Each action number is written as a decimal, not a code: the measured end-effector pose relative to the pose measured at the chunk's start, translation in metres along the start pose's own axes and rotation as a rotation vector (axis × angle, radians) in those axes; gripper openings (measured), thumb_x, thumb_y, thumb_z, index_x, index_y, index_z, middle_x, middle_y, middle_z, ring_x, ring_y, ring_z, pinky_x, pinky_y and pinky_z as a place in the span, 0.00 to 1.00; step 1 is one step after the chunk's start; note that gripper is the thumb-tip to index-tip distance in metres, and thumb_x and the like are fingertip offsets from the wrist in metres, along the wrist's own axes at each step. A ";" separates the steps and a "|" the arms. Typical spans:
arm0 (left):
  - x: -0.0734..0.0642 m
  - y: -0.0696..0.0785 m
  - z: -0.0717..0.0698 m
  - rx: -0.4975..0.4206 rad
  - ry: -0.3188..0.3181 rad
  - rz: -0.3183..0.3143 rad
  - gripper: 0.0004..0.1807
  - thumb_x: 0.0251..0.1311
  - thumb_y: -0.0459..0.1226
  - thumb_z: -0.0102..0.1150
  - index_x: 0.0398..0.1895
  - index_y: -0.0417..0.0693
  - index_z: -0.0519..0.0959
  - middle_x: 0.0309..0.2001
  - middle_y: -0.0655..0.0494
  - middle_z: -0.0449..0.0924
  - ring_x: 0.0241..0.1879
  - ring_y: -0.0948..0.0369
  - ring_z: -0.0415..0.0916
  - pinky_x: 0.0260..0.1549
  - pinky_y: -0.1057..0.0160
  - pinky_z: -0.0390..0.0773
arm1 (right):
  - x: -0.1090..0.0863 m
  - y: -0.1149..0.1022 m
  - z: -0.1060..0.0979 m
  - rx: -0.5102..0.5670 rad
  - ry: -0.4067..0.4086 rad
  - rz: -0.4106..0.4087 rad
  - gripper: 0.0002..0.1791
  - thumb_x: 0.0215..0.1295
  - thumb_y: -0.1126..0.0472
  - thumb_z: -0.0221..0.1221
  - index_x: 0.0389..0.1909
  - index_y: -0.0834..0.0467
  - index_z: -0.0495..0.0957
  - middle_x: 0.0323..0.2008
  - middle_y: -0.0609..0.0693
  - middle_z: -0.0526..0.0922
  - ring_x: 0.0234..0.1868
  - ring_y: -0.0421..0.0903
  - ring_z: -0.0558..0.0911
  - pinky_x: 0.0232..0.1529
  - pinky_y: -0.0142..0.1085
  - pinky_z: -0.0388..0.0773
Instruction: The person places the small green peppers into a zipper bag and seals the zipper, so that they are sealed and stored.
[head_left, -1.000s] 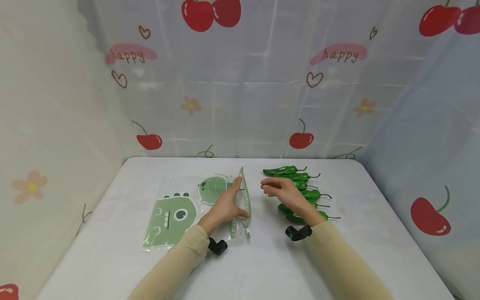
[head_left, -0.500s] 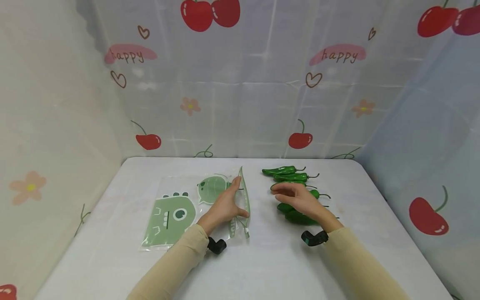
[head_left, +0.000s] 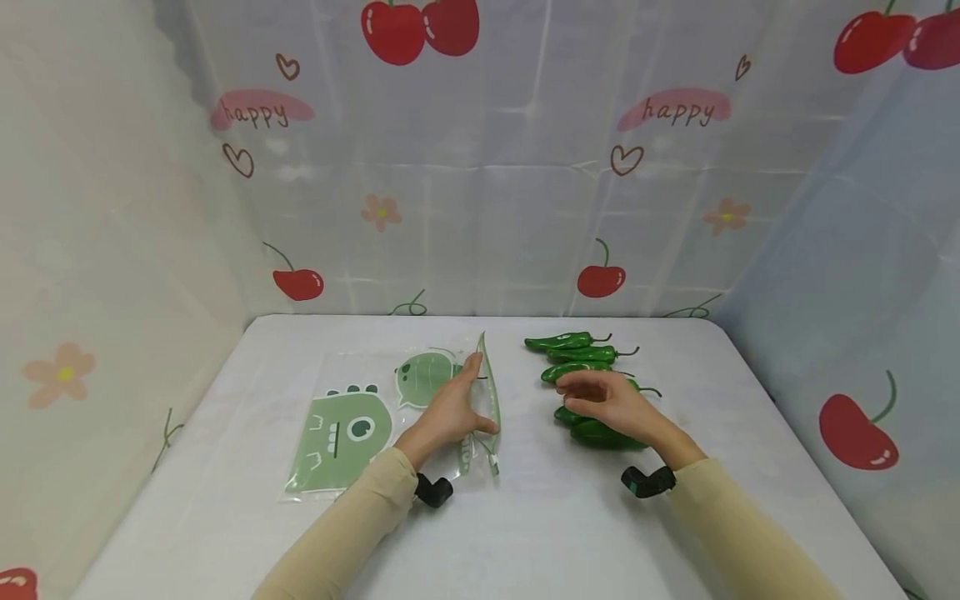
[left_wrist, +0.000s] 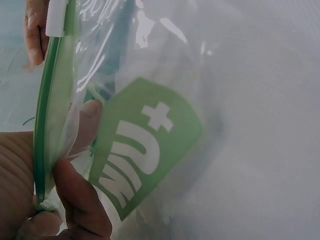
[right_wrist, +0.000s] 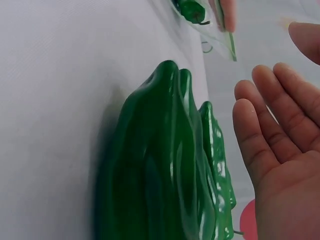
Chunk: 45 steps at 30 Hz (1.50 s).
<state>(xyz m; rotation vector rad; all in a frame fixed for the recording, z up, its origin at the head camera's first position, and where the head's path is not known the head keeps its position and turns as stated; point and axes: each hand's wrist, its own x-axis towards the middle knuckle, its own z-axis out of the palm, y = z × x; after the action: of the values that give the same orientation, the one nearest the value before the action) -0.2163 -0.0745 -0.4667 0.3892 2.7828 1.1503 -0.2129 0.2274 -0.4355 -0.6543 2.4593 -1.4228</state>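
My left hand (head_left: pixel 447 412) grips the mouth of a clear zip bag (left_wrist: pixel 120 150) with green cartoon prints, thumb and forefinger spread along its green zip edge. Inside the bag lies a green pepper (right_wrist: pixel 191 10), its stem toward the mouth; the hand hides most of it in the head view. My right hand (head_left: pixel 611 408) hovers over a row of green chili peppers (head_left: pixel 581 354), its fingers loosely bent with nothing between them. In the right wrist view the palm faces the camera beside the glossy peppers (right_wrist: pixel 160 150).
A white cloth covers the table (head_left: pixel 517 533). Printed curtains (head_left: pixel 480 167) with cherries and hearts stand close behind and at both sides. The bag's flat part, bearing a green monster print (head_left: pixel 345 442), stretches to the left.
My right hand has drawn back from beside the bag mouth, moving right and toward me over the peppers. My left hand has stayed at the bag.
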 end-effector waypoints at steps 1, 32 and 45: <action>0.000 0.000 0.000 -0.001 0.000 -0.001 0.72 0.40 0.39 0.86 0.85 0.50 0.45 0.84 0.49 0.45 0.82 0.49 0.49 0.80 0.50 0.54 | -0.002 0.001 -0.001 -0.003 0.005 -0.005 0.24 0.71 0.59 0.65 0.63 0.65 0.78 0.58 0.65 0.83 0.55 0.48 0.84 0.53 0.27 0.82; -0.003 -0.002 -0.002 -0.005 -0.014 -0.021 0.72 0.41 0.41 0.86 0.85 0.50 0.44 0.84 0.49 0.44 0.82 0.47 0.48 0.80 0.49 0.54 | -0.047 0.032 -0.035 -0.124 0.103 0.001 0.24 0.66 0.59 0.69 0.60 0.64 0.79 0.53 0.59 0.86 0.49 0.45 0.85 0.49 0.31 0.84; -0.002 -0.005 -0.001 -0.016 -0.012 -0.040 0.73 0.41 0.41 0.86 0.85 0.53 0.43 0.84 0.52 0.43 0.82 0.49 0.47 0.80 0.50 0.53 | -0.060 0.042 -0.044 -0.175 0.139 0.058 0.25 0.64 0.57 0.71 0.60 0.62 0.80 0.53 0.57 0.87 0.49 0.48 0.84 0.47 0.31 0.83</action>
<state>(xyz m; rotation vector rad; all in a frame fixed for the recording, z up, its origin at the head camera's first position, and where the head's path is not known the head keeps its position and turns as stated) -0.2154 -0.0797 -0.4697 0.3361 2.7564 1.1569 -0.1895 0.3077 -0.4514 -0.5288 2.7098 -1.2823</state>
